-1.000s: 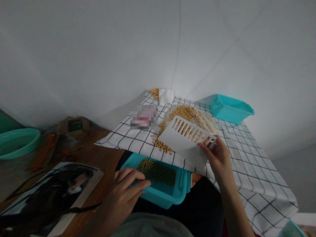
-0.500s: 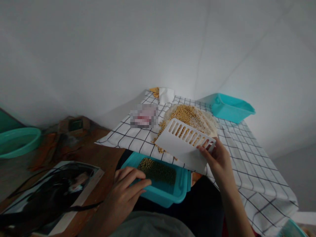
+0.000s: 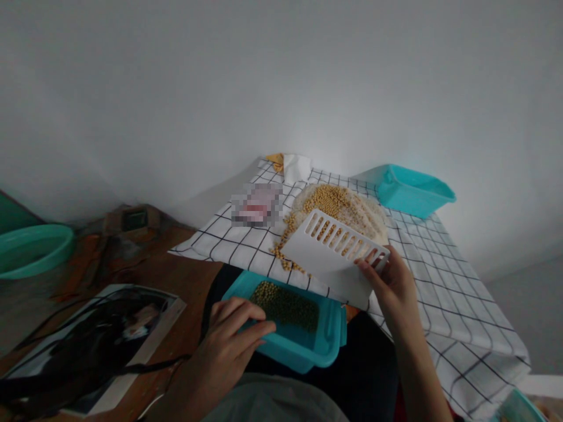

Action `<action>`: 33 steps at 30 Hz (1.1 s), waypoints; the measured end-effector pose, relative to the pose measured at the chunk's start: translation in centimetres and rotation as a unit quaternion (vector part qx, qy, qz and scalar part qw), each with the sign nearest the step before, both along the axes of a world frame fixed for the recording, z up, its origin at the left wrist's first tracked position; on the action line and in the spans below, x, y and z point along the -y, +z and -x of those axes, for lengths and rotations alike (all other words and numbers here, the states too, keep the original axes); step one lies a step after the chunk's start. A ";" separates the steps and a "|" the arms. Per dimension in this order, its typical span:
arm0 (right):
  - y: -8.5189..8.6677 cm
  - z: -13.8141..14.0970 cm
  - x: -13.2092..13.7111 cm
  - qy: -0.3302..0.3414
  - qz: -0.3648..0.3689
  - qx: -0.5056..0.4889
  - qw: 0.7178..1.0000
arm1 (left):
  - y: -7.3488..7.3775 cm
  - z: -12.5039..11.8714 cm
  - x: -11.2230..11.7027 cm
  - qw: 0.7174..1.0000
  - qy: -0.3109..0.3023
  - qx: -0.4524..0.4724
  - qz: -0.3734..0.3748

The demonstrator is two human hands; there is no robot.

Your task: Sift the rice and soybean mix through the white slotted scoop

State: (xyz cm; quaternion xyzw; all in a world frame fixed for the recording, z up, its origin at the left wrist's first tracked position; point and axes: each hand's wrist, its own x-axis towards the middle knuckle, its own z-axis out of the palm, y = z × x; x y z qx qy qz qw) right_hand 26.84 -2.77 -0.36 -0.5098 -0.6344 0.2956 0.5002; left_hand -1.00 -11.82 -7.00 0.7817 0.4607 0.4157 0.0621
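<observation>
My right hand (image 3: 393, 284) pinches the right end of a white slotted plastic panel (image 3: 328, 261), thumb on its face near the slots. The panel is tilted over the front edge of the table, in front of a heap of yellow soybeans (image 3: 328, 199). My left hand (image 3: 237, 331) grips the left rim of a teal plastic bin (image 3: 303, 358) at my lap, fingers curled over its inside. In the bin lie dark green beans (image 3: 288, 308), with a patch of yellowish beans (image 3: 266, 291) at the left end.
A checked cloth (image 3: 440, 281) covers the table. Toward the back right stands a second teal bin (image 3: 413, 193). A blurred-out flat item (image 3: 256, 205) lies on the left, near a white cloth (image 3: 297, 169). A green basin (image 3: 35, 252) sits far left, beyond a picture board (image 3: 101, 346).
The bin and my left hand have shifted slightly right. The panel and my right hand have also moved a little right. Both grips stay the same.
</observation>
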 end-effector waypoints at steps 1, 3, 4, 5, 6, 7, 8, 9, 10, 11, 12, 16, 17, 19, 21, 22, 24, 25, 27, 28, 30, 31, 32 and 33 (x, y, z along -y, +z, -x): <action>-0.1 0.0 0.0 0.000 0.005 -0.003 1.000 | 0.0 0.0 0.0 1.000 -0.001 0.000 0.000; -0.1 0.0 0.1 0.000 0.012 -0.004 1.000 | 0.0 -0.1 0.1 1.000 -0.002 0.001 0.000; -0.1 0.0 0.1 0.000 0.014 -0.003 1.000 | 0.0 -0.2 0.1 1.000 0.000 0.002 0.000; -0.1 0.0 0.2 0.000 0.015 -0.001 1.000 | 0.0 -0.2 0.1 1.000 0.001 0.003 0.000; -0.1 0.0 0.2 -0.001 0.016 0.002 1.000 | 0.0 -0.2 0.1 1.000 0.003 0.003 -0.001; -0.1 0.0 0.2 -0.001 0.017 0.004 1.000 | 0.0 -0.2 0.1 1.000 0.004 0.003 0.000; -0.1 0.0 0.2 -0.001 0.017 0.005 1.000 | 0.0 -0.2 0.1 1.000 0.004 0.003 0.000; -0.2 0.0 0.2 -0.001 0.017 0.005 1.000 | -0.1 -0.2 0.1 1.000 0.004 0.003 0.001; -0.2 0.0 0.3 -0.001 0.016 0.005 1.000 | -0.1 -0.1 0.0 1.000 0.004 0.002 0.002; -0.2 0.0 0.3 -0.001 0.015 0.004 1.000 | -0.1 -0.1 0.0 1.000 0.002 0.002 0.002; -0.2 0.0 0.3 0.000 0.014 0.005 1.000 | -0.1 -0.1 0.0 1.000 0.001 0.001 0.004; 0.0 0.1 0.5 0.005 0.014 0.007 1.000 | -0.1 0.0 0.1 1.000 -0.001 0.000 0.010; 0.0 0.1 0.5 0.005 0.014 0.006 1.000 | -0.1 0.0 0.0 1.000 -0.001 -0.001 0.011; 0.1 0.1 0.5 0.003 0.013 0.005 1.000 | 0.0 0.0 0.0 1.000 -0.002 -0.003 0.015; 0.0 0.2 0.5 0.003 0.011 0.007 1.000 | 0.0 0.1 0.0 1.000 -0.006 -0.005 0.016; 0.0 0.2 0.5 0.004 0.011 0.009 1.000 | 0.0 0.1 0.0 1.000 -0.007 -0.005 0.014; -0.1 0.1 0.5 0.004 0.010 0.013 1.000 | 0.1 0.2 0.0 1.000 -0.005 -0.005 0.005; -0.1 0.1 0.5 0.003 0.010 0.015 1.000 | 0.1 0.2 -0.1 1.000 -0.003 -0.006 0.003; -0.1 0.1 0.5 0.002 0.010 0.017 1.000 | 0.1 0.2 -0.1 1.000 0.004 -0.004 -0.004; 0.0 0.1 0.6 0.001 0.011 0.017 1.000 | 0.1 0.2 -0.1 1.000 0.005 -0.004 -0.006; 0.1 0.1 0.6 0.000 0.013 0.017 1.000 | 0.1 0.3 -0.2 1.000 0.004 -0.006 -0.007; 0.2 0.2 0.7 -0.001 0.011 0.017 1.000 | 0.1 0.3 -0.2 1.000 0.003 -0.009 -0.008; 0.2 0.2 0.7 -0.001 0.009 0.016 1.000 | 0.1 0.3 -0.2 1.000 0.002 -0.013 -0.005; 0.3 0.2 0.7 -0.001 0.005 0.016 1.000 | 0.0 0.3 -0.2 1.000 0.001 -0.014 -0.003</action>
